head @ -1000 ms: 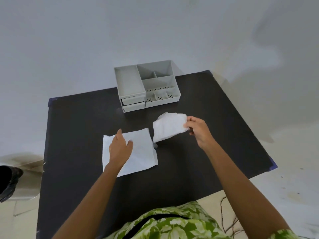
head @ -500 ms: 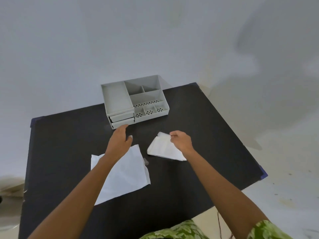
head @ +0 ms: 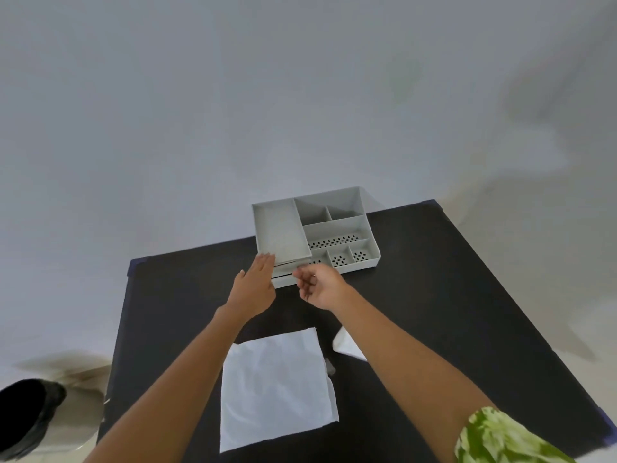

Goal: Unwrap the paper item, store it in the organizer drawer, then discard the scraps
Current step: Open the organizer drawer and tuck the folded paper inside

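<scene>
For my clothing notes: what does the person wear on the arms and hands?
Both forearms are bare, and the left hand and right hand show no gloves. A short sleeve with a green and white leaf pattern covers the right upper arm. No watch or bracelet is visible.

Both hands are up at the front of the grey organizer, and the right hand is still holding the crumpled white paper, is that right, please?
Not quite. The head view shows the right hand holding no paper; the crumpled paper lies on the table, under the forearm. Both hands, left hand included, are indeed at the organizer front.
</scene>
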